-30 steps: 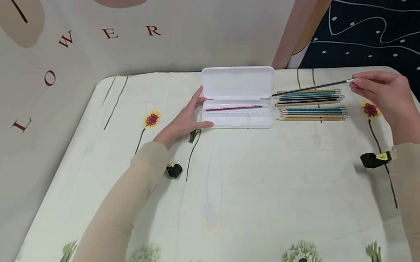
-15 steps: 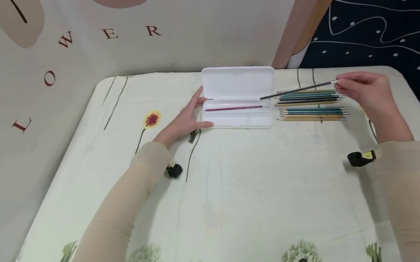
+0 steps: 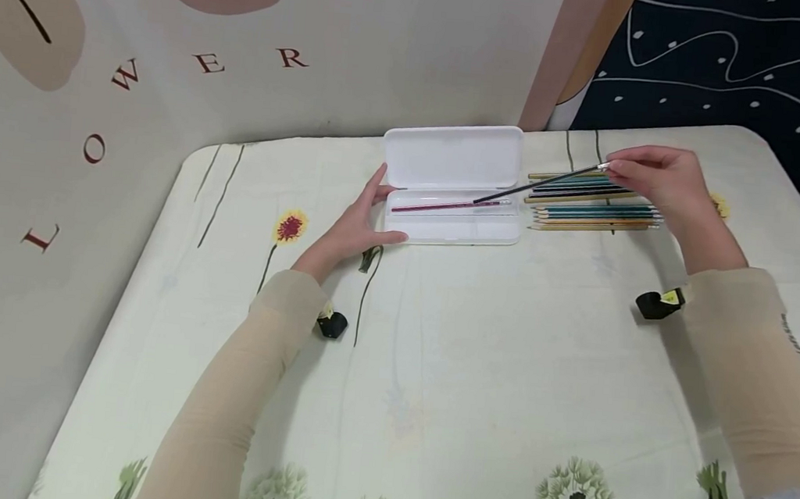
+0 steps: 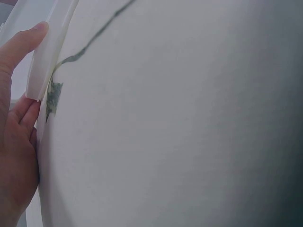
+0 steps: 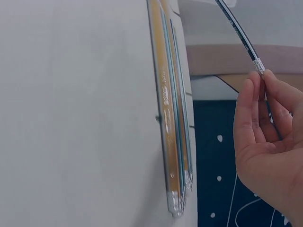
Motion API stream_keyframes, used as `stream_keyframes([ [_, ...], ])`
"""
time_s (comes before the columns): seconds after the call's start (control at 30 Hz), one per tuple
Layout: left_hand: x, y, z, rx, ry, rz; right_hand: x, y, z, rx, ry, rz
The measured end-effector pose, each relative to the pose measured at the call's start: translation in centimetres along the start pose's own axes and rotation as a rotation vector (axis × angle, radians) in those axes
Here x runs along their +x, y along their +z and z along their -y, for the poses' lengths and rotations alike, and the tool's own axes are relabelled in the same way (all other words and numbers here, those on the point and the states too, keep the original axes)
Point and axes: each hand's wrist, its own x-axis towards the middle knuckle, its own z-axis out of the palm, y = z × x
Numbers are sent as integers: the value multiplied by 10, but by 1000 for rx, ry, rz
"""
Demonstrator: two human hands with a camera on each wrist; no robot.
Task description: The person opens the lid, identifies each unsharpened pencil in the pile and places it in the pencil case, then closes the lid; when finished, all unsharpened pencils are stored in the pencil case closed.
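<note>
A white pencil case lies open on the cloth, lid tilted back. One red pencil is inside its base. My left hand holds the case's left end, thumb on the front rim; the left wrist view shows this thumb and the fingertips at the corner. Between the thumb and fingers of my right hand, a dark pencil is pinched by its eraser end. It slants down to the left, its far tip over the case near the red pencil. The right wrist view shows the dark pencil with pale stripes.
Right of the case lie two groups of pencils, a back group and a front group, several in each. A flower-printed cloth covers the surface. A pale wall with letters rises behind, dark patterned fabric at back right.
My right hand has moved left and slightly down, carrying the dark pencil; its tip has passed from the case's right edge to over the base. My left hand and the case have stayed put.
</note>
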Motion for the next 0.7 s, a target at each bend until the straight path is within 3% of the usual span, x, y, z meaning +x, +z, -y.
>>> stream_keyframes([
  [0.17,-1,0,0,-1,5,0,-1,11,-3,-97,-12,20],
  [0.37,0,0,0,-6,7,2,-3,26,-8,-130,-93,84],
  [0.7,0,0,-2,2,-4,5,-1,50,-14,-495,-186,119],
])
